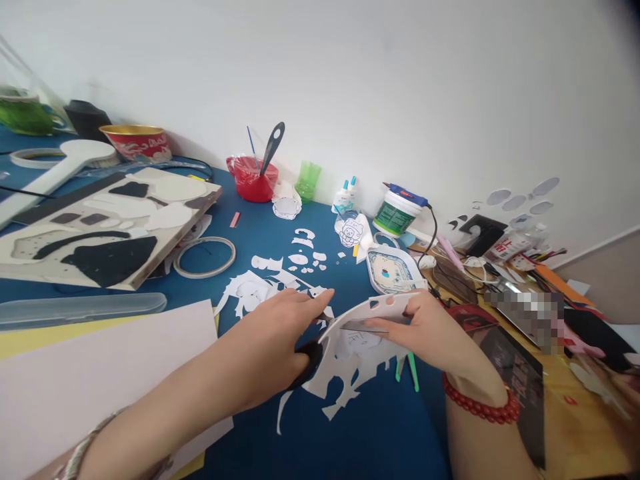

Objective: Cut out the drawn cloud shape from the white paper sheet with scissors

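Note:
My left hand (280,333) is closed round the black handle of a pair of scissors (307,363). Their blades (367,327) reach right into a white cut-out sheet (380,308). My right hand (425,330), with a red bead bracelet (480,403) on its wrist, pinches that sheet by its right end and holds it just above the blue table (380,433). Under both hands hangs and lies a ragged white offcut (345,380). Two green pens (413,370) lie below my right hand.
White paper scraps (280,277) are strewn ahead of my hands. Farther back stand a red bowl (253,181), a green cup (307,180), glue bottles (345,197) and a glue tub (397,213). At left lie a board with black and white shapes (100,227), a tape ring (205,257) and a large white sheet (100,373). A dark tablet (515,377) lies at right.

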`<control>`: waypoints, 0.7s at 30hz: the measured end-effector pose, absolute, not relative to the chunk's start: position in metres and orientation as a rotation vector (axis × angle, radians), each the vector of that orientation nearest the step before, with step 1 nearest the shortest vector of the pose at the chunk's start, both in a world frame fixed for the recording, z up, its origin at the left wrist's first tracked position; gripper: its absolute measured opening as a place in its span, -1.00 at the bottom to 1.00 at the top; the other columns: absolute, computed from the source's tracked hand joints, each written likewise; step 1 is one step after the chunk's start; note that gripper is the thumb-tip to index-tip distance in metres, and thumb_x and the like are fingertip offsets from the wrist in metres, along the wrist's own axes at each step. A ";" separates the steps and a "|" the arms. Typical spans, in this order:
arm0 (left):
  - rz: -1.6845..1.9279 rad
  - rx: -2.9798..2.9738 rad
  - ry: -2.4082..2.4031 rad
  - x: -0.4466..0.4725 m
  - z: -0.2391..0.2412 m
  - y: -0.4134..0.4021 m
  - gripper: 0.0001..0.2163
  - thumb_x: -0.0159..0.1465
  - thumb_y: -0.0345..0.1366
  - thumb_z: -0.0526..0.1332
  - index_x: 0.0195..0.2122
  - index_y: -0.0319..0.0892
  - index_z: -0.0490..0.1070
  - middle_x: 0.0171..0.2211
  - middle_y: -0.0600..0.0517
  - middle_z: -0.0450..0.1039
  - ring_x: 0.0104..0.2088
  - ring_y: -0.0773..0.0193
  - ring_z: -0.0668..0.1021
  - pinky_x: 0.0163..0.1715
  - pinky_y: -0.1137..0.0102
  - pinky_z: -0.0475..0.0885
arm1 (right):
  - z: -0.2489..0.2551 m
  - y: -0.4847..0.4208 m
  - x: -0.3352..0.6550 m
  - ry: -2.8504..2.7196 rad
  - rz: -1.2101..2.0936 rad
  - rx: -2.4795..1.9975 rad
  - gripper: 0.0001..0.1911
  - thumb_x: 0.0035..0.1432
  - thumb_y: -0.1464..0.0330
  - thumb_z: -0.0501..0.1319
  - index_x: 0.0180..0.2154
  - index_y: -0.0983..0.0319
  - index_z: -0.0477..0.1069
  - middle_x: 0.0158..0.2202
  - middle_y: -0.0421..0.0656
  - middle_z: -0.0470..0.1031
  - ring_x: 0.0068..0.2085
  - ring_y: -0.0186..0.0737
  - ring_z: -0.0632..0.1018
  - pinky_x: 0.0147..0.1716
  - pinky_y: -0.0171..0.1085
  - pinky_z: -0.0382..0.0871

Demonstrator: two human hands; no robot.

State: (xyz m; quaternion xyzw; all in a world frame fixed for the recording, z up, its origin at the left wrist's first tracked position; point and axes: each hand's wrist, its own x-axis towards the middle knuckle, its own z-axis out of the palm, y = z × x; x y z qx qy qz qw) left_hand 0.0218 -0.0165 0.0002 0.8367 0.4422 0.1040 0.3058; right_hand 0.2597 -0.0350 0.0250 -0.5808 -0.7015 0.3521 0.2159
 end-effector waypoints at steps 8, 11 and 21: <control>0.249 2.056 1.189 0.019 -0.003 -0.019 -0.25 0.09 -0.37 0.12 0.34 0.12 0.02 0.27 -0.04 0.22 0.22 -0.06 0.34 0.12 0.03 0.36 | 0.024 -0.045 0.244 -1.718 0.977 -1.611 -0.64 0.11 0.11 0.33 -0.48 0.29 0.51 -0.60 -0.21 0.35 -0.59 -0.36 0.30 -0.66 -0.39 0.14; 0.245 2.034 1.191 0.022 -0.001 -0.021 -0.24 0.11 -0.34 0.11 0.36 0.10 -0.05 0.29 -0.04 0.18 0.24 -0.05 0.29 0.16 0.03 0.32 | 0.023 -0.047 0.241 -1.692 0.938 -1.562 -0.70 0.12 0.16 0.32 -0.45 0.28 0.54 -0.55 -0.18 0.45 -0.55 -0.30 0.40 -0.62 -0.38 0.26; 0.457 2.216 1.159 0.025 0.000 -0.018 -0.41 0.10 -0.38 0.10 0.22 -0.16 0.21 0.05 -0.16 0.41 0.07 -0.09 0.41 -0.02 0.08 0.43 | 0.019 -0.047 0.237 -1.564 0.863 -1.475 -0.87 0.12 0.28 0.35 -0.35 0.21 0.60 -0.37 -0.18 0.59 -0.38 -0.21 0.56 -0.47 -0.38 0.44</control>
